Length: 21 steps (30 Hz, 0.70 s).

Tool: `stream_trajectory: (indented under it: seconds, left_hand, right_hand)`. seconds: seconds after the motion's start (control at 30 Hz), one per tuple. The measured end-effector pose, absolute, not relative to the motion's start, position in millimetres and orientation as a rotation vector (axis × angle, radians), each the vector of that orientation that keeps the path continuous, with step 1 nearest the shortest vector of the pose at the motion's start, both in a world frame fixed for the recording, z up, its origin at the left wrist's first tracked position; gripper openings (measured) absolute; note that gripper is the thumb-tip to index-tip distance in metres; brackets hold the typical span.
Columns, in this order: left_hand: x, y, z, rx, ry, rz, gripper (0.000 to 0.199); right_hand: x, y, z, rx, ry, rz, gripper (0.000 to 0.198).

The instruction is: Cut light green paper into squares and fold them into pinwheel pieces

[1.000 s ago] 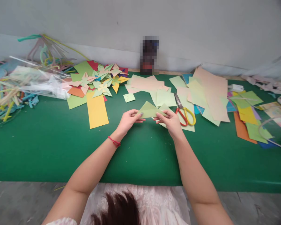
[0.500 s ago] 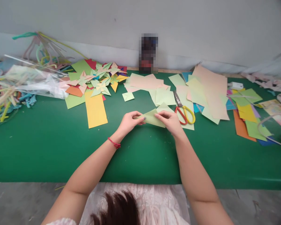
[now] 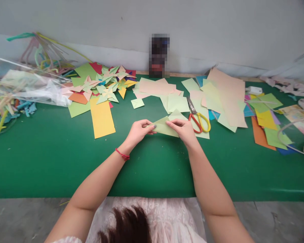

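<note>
A folded piece of light green paper (image 3: 164,128) is held between my two hands, over the middle of the table. My left hand (image 3: 141,131) pinches its left end, thumb on top. My right hand (image 3: 182,129) grips its right side between thumb and fingers. Just behind my right hand lies another pale green sheet (image 3: 176,114). Scissors (image 3: 199,122) with one red and one yellow handle rest right of that hand, blades pointing away from me. A small folded green paper square (image 3: 137,103) lies flat beyond my left hand.
A heap of folded paper stars (image 3: 107,91) and a yellow sheet (image 3: 103,118) lie left on the green table (image 3: 66,168). Pink sheets (image 3: 230,98) and coloured papers (image 3: 267,119) lie right. Pipe cleaners (image 3: 5,108) and clear plastic (image 3: 40,89) fill the far left.
The view has shifted very slightly. Both hands keep hold of the green paper, with hardly any visible movement.
</note>
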<state>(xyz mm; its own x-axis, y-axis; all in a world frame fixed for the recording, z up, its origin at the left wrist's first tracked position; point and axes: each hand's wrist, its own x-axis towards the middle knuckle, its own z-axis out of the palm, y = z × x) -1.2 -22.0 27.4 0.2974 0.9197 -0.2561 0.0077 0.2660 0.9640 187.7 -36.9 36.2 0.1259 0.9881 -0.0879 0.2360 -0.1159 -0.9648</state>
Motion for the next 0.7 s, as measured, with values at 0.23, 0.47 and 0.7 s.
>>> stream_trajectory:
  seconds: [0.23, 0.47, 0.7]
  left_hand:
    - [2, -24, 30, 1.168, 1.087, 0.793, 0.023]
    - [4, -26, 27, 1.177, 1.093, 0.781, 0.022]
    - [3, -26, 25, 1.178, 1.088, 0.784, 0.022]
  right_hand:
    - [192, -35, 30, -1.449, -1.315, 0.998, 0.024]
    - [192, -34, 25, -1.447, -1.332, 0.94, 0.021]
    - [192, -34, 27, -1.453, -1.331, 0.952, 0.022]
